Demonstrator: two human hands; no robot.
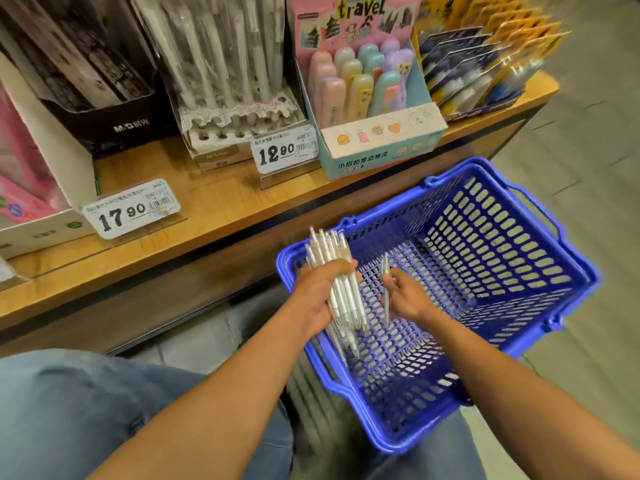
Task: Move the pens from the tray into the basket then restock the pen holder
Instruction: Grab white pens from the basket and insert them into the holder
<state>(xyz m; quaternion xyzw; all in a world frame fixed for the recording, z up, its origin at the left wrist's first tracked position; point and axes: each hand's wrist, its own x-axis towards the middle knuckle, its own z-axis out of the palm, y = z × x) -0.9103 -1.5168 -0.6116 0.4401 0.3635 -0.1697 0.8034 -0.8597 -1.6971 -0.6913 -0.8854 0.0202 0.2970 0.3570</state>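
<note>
Two hands are over the blue slotted plastic basket [485, 271], which sits low and near, just right of the wooden shelf [214, 202]. The left hand [317, 292] is wrapped round a thick bundle of white, clear-barrelled pens [341, 289], fingers curled tight about the middle, tips fanning up and far, tails pointing down into the basket's near left corner. The right hand [407, 296] pinches a single white pen [385, 289], held nearly upright just beside the bundle, apart from it. Both sit above the basket's left end; its mesh floor shows bare to the right.

Up on the shelf, far and left of the basket, stands the white perforated cardboard pen holder [235, 123], with pale pens standing in its back rows and front holes open. Beside it, a white price tag reading 12.90 [284, 150]; further left, another tag reading 17.90 [133, 207]. Right of the holder sits a pastel display box of erasers [374, 140].
</note>
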